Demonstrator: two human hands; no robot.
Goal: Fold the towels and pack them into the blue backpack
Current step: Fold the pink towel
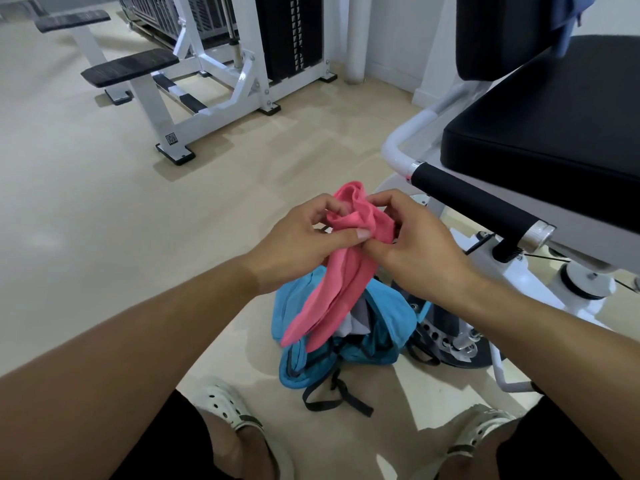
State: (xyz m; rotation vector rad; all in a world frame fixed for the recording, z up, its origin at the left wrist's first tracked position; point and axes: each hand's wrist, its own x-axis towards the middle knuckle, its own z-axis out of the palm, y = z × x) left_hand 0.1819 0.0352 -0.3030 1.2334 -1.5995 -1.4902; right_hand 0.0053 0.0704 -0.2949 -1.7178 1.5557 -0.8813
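Observation:
A pink towel (337, 282) hangs bunched in front of me, its loose end dangling over the blue backpack (388, 327). My left hand (304, 244) pinches the towel's upper part from the left, thumb on top. From the right, my right hand (415, 244) grips the same bunched top with curled fingers. The backpack lies open on the floor between my feet, with grey and white cloth (353, 320) showing inside. Its black straps (332, 396) trail toward me.
A black padded gym seat (547, 133) with a foam roller bar (478, 206) stands close on the right. A white weight machine (221, 71) with black pads stands at the back left. A blue cloth (568, 15) hangs over the seat's backrest. My white clogs (225, 407) flank the backpack.

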